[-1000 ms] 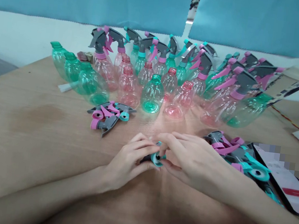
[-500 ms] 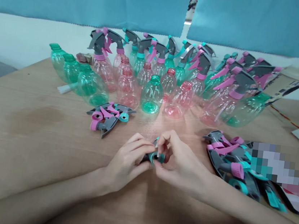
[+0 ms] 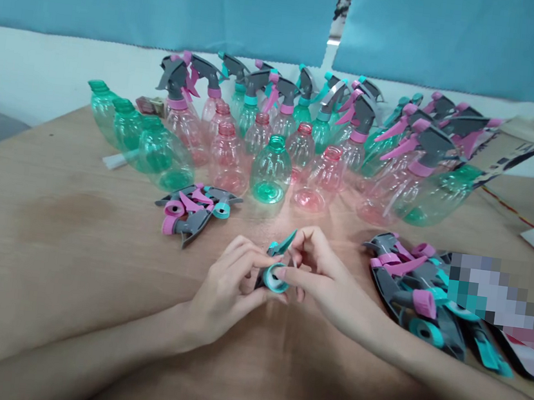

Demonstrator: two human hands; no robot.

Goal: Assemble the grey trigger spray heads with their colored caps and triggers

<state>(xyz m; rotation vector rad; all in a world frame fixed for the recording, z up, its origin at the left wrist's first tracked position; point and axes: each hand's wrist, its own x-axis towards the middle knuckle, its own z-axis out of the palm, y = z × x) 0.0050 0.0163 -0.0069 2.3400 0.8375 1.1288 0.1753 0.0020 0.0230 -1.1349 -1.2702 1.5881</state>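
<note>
Low over the middle of the table, my left hand (image 3: 232, 280) grips a grey trigger spray head (image 3: 260, 279). Its teal screw collar (image 3: 276, 287) faces me, with something white inside the opening. The teal trigger (image 3: 285, 242) sticks up beyond the fingers. My right hand (image 3: 312, 267) is curled at the collar's right side, its thumb tip on the opening; its other fingers are bent behind and partly hidden. Ahead stands an open green bottle (image 3: 271, 171), with open pink bottles (image 3: 227, 162) around it.
A small pile of spray heads (image 3: 194, 214) lies left of centre, and a larger pile (image 3: 412, 289) lies right. Behind are several bottles with heads fitted (image 3: 361, 124). Green bottles (image 3: 163, 151) lean at left. A beige tumbler (image 3: 522, 144) stands back right, near a blurred patch.
The spray head has turned in my hands, so its collar opening faces me more and the teal trigger shows upright. My right thumb has moved onto the opening.
</note>
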